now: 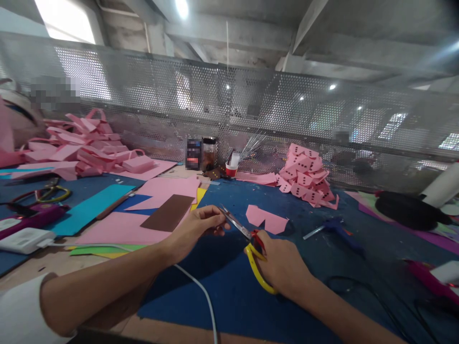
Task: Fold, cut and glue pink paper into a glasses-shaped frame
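My right hand (283, 263) is closed round the yellow handles of a pair of scissors (247, 243), blades pointing up and left. My left hand (195, 227) is pinched at the blade tips; what it holds, if anything, is too small to make out. Just beyond the scissors a cut pink paper piece (267, 219) lies on the blue mat (229, 286). A brown paper rectangle (168, 213) rests on pink sheets (122, 229) to the left.
Folded pink paper shapes are heaped at back left (82, 148) and back right (304, 179). Jars (208, 154) and a red cup (231, 169) stand by the perforated metal screen. A blue glue gun (335, 229), a white cable (201, 291), a cyan sheet (89, 208) and other scissors (46, 193) lie around.
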The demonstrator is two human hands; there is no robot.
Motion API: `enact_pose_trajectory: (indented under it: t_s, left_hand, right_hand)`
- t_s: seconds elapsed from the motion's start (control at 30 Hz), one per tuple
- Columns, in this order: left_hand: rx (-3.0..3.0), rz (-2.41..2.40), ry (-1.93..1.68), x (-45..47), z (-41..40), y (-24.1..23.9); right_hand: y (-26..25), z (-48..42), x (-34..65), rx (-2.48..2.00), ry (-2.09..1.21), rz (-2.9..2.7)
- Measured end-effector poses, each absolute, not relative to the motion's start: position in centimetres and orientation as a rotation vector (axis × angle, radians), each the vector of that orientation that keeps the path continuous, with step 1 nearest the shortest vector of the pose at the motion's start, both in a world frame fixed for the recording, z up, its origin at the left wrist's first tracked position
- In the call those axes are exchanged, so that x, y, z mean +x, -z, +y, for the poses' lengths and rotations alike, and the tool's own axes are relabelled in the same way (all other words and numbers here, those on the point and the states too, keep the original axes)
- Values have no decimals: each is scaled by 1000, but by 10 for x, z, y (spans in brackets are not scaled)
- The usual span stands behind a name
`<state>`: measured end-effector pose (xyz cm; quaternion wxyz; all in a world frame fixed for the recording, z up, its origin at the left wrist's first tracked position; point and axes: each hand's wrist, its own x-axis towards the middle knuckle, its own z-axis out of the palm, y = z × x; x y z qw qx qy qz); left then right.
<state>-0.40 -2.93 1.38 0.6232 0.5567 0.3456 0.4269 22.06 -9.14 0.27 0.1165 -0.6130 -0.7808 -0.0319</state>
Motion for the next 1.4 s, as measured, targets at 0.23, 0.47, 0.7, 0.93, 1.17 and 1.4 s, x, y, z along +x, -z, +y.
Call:
enact_pose_trajectory:
  t_s: [0.23, 0.47, 0.7, 0.93, 1.17, 1.4]
  left_hand:
    - [1305, 781, -955, -5, -30, -13]
    - [1299, 797, -957, -4, -29, -12]
    - [1291, 797, -953, -4, -29, -12]
    - [1309, 798, -941, -4, -29, -12]
    - [1373, 860, -964, -6, -28, -16]
    - [1339, 869, -953, -7, -26, -15]
  right_hand:
    - [-1, -91, 221, -1792, 105, -2286]
    - [-3, -91, 220, -1830, 109, -2302]
    - [-4, -92, 220, -1838, 107, -2301]
    - [-1, -90, 220, -1830, 144, -2316]
    - [1, -88, 225, -1812, 111, -2270]
    - [-2, -87, 226, -1816, 77, -2219]
